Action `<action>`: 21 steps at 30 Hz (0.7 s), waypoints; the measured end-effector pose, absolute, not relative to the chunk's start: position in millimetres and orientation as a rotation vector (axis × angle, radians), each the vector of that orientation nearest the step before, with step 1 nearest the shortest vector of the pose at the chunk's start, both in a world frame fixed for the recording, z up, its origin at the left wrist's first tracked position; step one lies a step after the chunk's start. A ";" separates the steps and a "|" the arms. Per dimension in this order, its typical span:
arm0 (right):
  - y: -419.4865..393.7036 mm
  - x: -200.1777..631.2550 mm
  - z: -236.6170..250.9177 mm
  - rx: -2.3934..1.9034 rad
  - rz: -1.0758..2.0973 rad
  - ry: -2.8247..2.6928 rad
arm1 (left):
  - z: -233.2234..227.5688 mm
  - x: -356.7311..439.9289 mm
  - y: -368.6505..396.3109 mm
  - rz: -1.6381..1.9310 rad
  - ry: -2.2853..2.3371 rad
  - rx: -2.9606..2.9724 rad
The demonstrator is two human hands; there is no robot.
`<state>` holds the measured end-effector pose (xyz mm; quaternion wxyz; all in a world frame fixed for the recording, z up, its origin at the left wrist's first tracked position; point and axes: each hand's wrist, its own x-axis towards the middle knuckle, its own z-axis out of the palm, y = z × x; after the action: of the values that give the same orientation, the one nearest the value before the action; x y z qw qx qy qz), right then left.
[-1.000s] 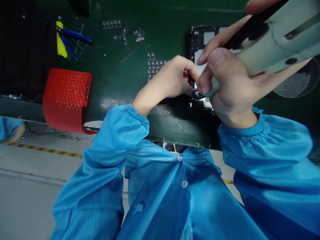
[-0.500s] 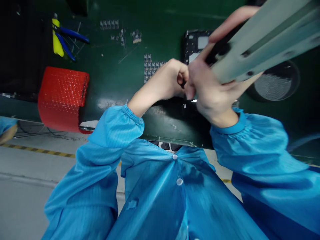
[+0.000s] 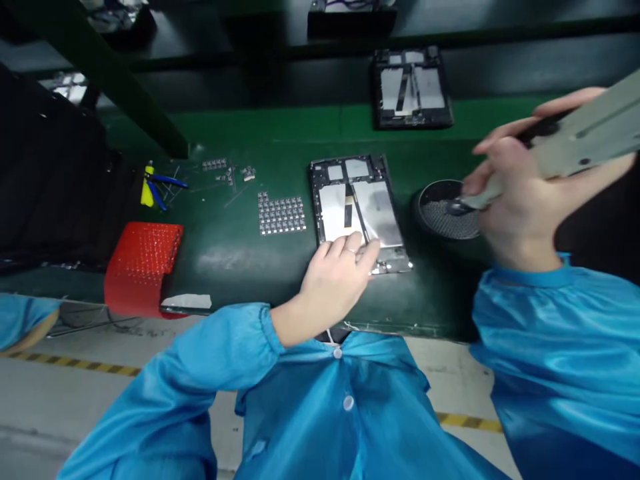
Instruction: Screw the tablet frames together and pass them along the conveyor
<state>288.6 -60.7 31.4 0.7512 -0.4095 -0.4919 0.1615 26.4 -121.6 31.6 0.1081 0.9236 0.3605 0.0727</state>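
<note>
An opened tablet chassis lies on the green work surface, its silver plates and a black strip showing. My left hand rests on the chassis's near edge, fingers spread flat. My right hand grips a pale grey electric screwdriver, its tip over a round black dish to the right of the chassis.
A sheet of small square parts lies left of the chassis. A red mesh pad hangs over the bench's front edge. Yellow-and-blue cutters sit at the far left. A second opened chassis lies farther back.
My right hand has swung the screwdriver off the chassis, right to the round dish. My left hand has opened and dropped flat onto the chassis edge. The view has pulled back.
</note>
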 end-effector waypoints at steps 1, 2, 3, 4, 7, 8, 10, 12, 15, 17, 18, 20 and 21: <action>-62.5 303.3 30.2 -0.878 0.317 -1.060 | 27.0 36.0 -116.5 0.201 1.062 2.763; -64.5 315.2 27.6 -0.865 0.286 -1.048 | 23.6 45.0 -104.5 0.188 1.110 2.779; -66.3 324.2 23.9 -0.852 0.262 -1.039 | 21.8 52.8 -86.2 0.176 1.184 2.773; -67.6 330.5 19.5 -0.841 0.247 -1.034 | 22.0 59.2 -62.7 0.167 1.266 2.748; -67.9 335.7 7.0 -0.798 0.199 -1.049 | 32.5 71.2 21.3 0.171 1.540 2.566; -67.5 333.9 4.4 -0.782 0.182 -1.058 | 37.6 74.6 47.5 0.200 1.622 2.487; -67.7 327.8 3.0 -0.762 0.162 -1.073 | 45.6 84.6 90.1 0.369 1.643 2.418; -69.7 321.1 5.6 -0.762 0.176 -1.088 | 45.3 102.4 118.6 0.484 1.540 2.425; -72.1 317.1 12.0 -0.785 0.212 -1.084 | 25.1 140.1 144.2 0.455 1.386 2.337; -70.4 319.5 14.5 -0.802 0.211 -1.060 | 4.5 163.5 155.1 0.458 1.356 2.254; -68.4 321.8 14.7 -0.810 0.201 -1.045 | -5.1 172.4 159.0 0.489 1.355 2.239; -62.7 327.0 12.5 -0.816 0.183 -1.006 | -18.9 183.4 163.5 0.571 1.341 2.263; -59.4 329.3 10.3 -0.810 0.181 -0.987 | -22.2 185.8 164.4 0.611 1.326 2.277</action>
<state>329.3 -59.4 10.3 0.7993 -0.3775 -0.4599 0.0842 185.8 164.4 -22.2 0.2168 0.8218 0.4786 0.2205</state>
